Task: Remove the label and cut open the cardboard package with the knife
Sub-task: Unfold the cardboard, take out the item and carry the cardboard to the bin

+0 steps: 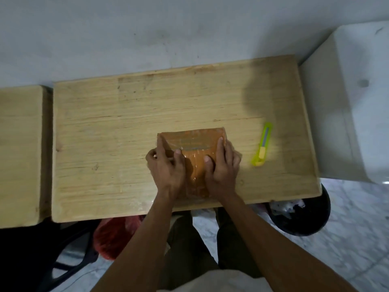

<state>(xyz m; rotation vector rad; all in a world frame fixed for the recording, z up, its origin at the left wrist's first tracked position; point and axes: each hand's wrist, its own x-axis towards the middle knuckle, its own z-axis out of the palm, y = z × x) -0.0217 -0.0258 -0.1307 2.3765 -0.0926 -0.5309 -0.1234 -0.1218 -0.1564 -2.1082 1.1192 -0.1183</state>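
Head view: one wide look down at a wooden table set against a pale wall.
Package: brown cardboard package, wrapped in glossy tape, lies on the near middle of the table, its near end close to the table's front edge.
Label: a pale strip on the package's far half could be the label — too blurred to read or to tell whether any of it is lifted.
Left hand: left hand grips the package's left side; its fingers curl over the left edge and the thumb lies on the top face.
Right hand: right hand holds the right side, with the forefinger stretched along the top near the right edge, the thumb pressed on the top face and the other fingers wrapped down the side.
Knife: yellow-green knife lies flat on the table to the right of the package, near it but apart, untouched — whether its blade is out cannot be told.
Around: second wooden table just to the left; white cabinet at the right; black bin under the table's right corner; red bag on the floor below.
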